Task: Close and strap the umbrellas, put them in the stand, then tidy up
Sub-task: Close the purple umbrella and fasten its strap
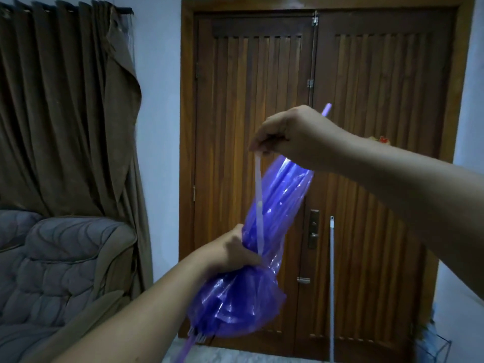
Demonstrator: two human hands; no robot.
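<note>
Our right hand [290,134] is pinching the strap [259,205] taut above the closed purple umbrella [277,205], while our left hand [233,255] is gripping its gathered middle, shaft slanting up and rightward.

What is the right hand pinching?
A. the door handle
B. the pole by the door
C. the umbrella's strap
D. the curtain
C: the right hand pinches the top end of the pale strap, pulled up from the folded purple umbrella, which the left hand grips around its middle.
</note>
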